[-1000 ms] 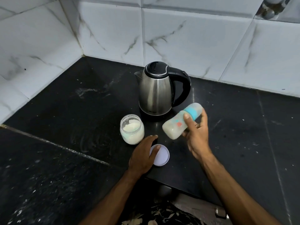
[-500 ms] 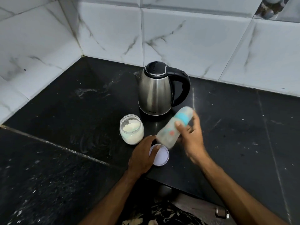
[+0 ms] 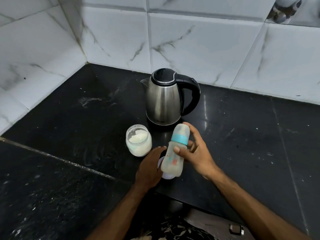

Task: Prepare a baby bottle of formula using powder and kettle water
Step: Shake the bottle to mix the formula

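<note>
My right hand point(image 3: 197, 153) grips a baby bottle point(image 3: 174, 153) with a teal collar and a clear cap, held nearly upright above the counter, its lower part filled with milky liquid. My left hand point(image 3: 149, 167) rests flat on the black counter with its fingers over a white jar lid point(image 3: 167, 176), which the bottle partly hides. An open glass jar of white powder point(image 3: 138, 142) stands just left of the bottle. Behind them stands a steel kettle point(image 3: 164, 101) with a black lid and handle.
The black stone counter point(image 3: 78, 135) fills a corner between white marble-tiled walls point(image 3: 199, 42) at the back and left. White powder streaks lie on the counter left of the kettle. The counter's front edge runs just below my hands.
My right hand has swung the bottle from tilted sideways, cap to the upper right, to nearly upright over the lid. My left hand has stayed on the lid.
</note>
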Tool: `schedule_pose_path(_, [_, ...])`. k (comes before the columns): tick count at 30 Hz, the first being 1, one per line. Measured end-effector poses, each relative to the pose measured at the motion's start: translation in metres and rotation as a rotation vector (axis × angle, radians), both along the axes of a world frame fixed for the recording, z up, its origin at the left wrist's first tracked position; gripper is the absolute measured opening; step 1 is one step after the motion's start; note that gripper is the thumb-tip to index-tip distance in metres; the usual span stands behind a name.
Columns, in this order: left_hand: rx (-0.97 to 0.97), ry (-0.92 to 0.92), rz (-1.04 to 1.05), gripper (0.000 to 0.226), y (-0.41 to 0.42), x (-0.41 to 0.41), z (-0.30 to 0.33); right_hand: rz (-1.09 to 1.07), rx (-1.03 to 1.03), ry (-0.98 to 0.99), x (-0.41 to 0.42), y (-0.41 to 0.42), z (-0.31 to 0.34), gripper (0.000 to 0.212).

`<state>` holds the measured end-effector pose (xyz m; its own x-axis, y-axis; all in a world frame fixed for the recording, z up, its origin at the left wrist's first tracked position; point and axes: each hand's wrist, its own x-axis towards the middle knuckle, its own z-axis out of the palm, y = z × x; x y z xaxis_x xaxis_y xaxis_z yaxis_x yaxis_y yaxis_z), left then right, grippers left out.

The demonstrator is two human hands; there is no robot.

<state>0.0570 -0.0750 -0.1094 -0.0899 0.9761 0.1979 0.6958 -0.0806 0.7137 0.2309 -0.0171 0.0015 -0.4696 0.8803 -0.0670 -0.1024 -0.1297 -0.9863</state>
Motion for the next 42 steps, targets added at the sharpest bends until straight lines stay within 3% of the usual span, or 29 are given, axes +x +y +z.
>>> schedule_pose_path(5, [0.011, 0.017, 0.034, 0.058, -0.001, 0.002, -0.001, -0.458, -0.120, 0.313, 0.005, 0.030, 0.017, 0.067])
schedule_pose_path(7, [0.011, 0.015, 0.031, 0.056, -0.001, 0.002, -0.002, -0.428, -0.134, 0.304, 0.004, 0.025, 0.014, 0.067])
schedule_pose_path(10, [0.010, -0.011, 0.012, 0.043, 0.001, -0.001, -0.005, -0.120, -0.044, 0.077, 0.000, 0.002, 0.001, 0.077])
schedule_pose_path(12, [0.015, -0.011, 0.012, 0.041, 0.002, 0.000, -0.004, -0.026, 0.001, 0.010, 0.001, 0.000, -0.001, 0.077])
schedule_pose_path(16, [0.009, 0.016, 0.043, 0.058, -0.001, 0.002, -0.003, -0.366, -0.086, 0.233, 0.007, 0.027, 0.016, 0.068])
schedule_pose_path(18, [0.004, 0.021, 0.040, 0.059, 0.000, 0.002, -0.003, -0.417, -0.112, 0.292, 0.006, 0.029, 0.019, 0.065])
schedule_pose_path(23, [0.026, -0.014, 0.032, 0.045, -0.001, 0.001, -0.001, -0.017, 0.002, -0.017, 0.002, 0.000, 0.002, 0.083])
schedule_pose_path(25, [0.047, -0.008, 0.042, 0.046, -0.001, 0.001, -0.001, -0.091, -0.004, 0.020, 0.001, 0.005, 0.004, 0.079])
schedule_pose_path(29, [0.013, 0.021, 0.042, 0.059, 0.000, 0.003, 0.000, -0.401, -0.164, 0.311, 0.004, 0.024, 0.011, 0.072])
schedule_pose_path(31, [0.010, 0.011, 0.039, 0.056, 0.000, 0.001, -0.001, -0.364, -0.180, 0.276, 0.001, 0.016, 0.007, 0.074])
schedule_pose_path(35, [-0.008, -0.005, 0.003, 0.046, 0.000, 0.000, 0.000, -0.050, -0.044, 0.010, -0.003, -0.005, -0.003, 0.085])
schedule_pose_path(40, [0.017, 0.003, 0.049, 0.058, -0.001, 0.003, 0.000, -0.404, -0.124, 0.242, 0.002, 0.023, 0.014, 0.067])
schedule_pose_path(42, [0.011, 0.007, 0.043, 0.058, -0.001, 0.004, -0.001, -0.437, -0.162, 0.303, 0.002, 0.024, 0.012, 0.067])
